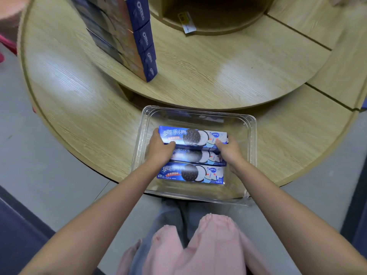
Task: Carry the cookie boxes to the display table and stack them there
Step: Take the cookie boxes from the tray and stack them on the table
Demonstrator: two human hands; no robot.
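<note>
Gripping the farthest cookie box [193, 137] by its two ends, the left hand [159, 148] and right hand [229, 150] reach into a clear bin [252, 135] on the table [83, 108]; two more boxes [190, 173] lie nearer, perhaps untouched. A box stack [127, 36] stands on the upper tier.

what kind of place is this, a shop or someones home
Most likely a shop. A tiered round wooden display table carries a stack of identical cookie boxes, a price tag sits on its upper tier, and more boxes wait in a clear plastic bin.

Left hand [159, 150], right hand [230, 152] clasping
</note>
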